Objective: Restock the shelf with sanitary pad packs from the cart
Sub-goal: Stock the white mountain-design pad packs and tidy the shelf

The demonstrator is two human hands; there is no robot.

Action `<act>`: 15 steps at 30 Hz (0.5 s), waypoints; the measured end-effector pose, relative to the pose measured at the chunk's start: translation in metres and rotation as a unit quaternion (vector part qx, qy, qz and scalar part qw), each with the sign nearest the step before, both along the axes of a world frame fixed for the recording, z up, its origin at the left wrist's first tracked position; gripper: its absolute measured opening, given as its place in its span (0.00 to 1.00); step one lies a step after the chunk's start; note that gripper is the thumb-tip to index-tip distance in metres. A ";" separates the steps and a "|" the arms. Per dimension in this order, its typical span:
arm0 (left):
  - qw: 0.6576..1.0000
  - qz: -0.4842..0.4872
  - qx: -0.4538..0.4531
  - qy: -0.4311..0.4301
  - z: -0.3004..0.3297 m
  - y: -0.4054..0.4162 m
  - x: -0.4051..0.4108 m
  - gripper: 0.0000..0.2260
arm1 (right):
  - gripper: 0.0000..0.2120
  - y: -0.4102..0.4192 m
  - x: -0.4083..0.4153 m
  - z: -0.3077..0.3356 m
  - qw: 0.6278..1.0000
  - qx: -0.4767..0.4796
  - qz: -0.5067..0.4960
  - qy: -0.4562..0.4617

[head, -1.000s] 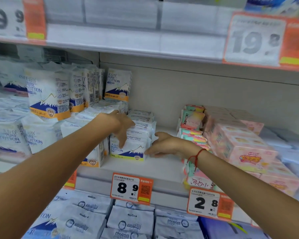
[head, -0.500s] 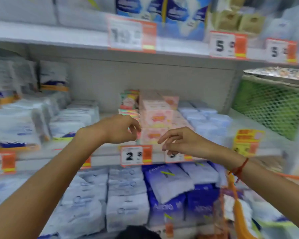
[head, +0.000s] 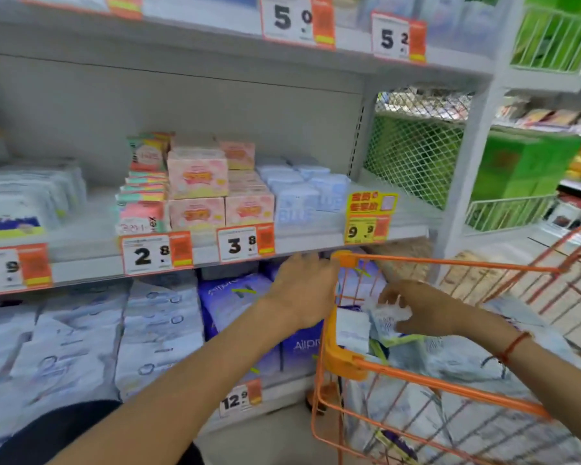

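Observation:
An orange wire cart [head: 446,392] stands at the lower right, filled with white sanitary pad packs. My right hand [head: 423,312] is inside the cart, fingers closing on a small white pack [head: 384,322] near the top of the pile. My left hand [head: 304,290] hovers by the cart's near-left corner, fingers loosely curled, holding nothing. The middle shelf [head: 316,243] carries white mountain-print packs [head: 17,209] at far left, pink boxes [head: 198,193] in the middle and pale blue packs [head: 302,196] to the right.
Orange price tags line the shelf edges. The lower shelf holds white packs [head: 81,340] and purple packs [head: 235,297]. A green mesh panel [head: 413,156] and another aisle's shelves lie to the right. A tiled floor shows past the cart.
My view has swung right and down from the white packs to the cart. Both hands left the shelf; my right hand has dropped into the cart onto a pack.

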State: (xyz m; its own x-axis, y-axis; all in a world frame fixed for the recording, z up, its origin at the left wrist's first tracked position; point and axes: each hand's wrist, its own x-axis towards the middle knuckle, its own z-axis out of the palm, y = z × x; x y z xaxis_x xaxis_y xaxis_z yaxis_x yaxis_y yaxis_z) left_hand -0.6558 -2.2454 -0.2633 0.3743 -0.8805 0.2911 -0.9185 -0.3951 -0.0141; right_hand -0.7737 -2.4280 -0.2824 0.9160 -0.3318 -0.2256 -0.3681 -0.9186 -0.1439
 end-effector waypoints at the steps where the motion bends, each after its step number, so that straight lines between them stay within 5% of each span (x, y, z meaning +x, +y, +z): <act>1: 0.999 0.016 -0.041 -0.001 -0.002 -0.004 -0.002 0.09 | 0.25 -0.004 -0.001 -0.002 0.999 -0.020 0.014 0.043; 4: 0.998 0.004 -0.063 0.009 -0.006 -0.013 0.001 0.09 | 0.35 -0.011 0.006 0.006 0.987 -0.117 0.056 0.092; 8: 0.987 -0.110 0.099 -0.055 -0.010 -0.031 -0.007 0.13 | 0.37 -0.031 0.008 0.018 0.971 -0.175 0.001 0.163; 11: 0.970 -0.055 0.237 -0.023 -0.008 -0.040 -0.009 0.17 | 0.36 -0.030 0.005 0.000 0.953 -0.262 0.019 0.150; 15: 0.959 -0.024 0.281 -0.024 -0.004 -0.038 -0.010 0.16 | 0.33 -0.020 0.009 -0.008 0.941 -0.316 0.066 0.099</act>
State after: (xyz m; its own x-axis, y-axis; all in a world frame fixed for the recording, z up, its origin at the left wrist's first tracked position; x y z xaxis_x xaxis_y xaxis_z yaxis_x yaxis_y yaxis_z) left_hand -0.6656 -2.2835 -0.2671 0.3269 -0.9193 -0.2191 -0.9287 -0.2696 -0.2546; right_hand -0.7647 -2.4476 -0.2902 0.9192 -0.3438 -0.1918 -0.2079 -0.8376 0.5052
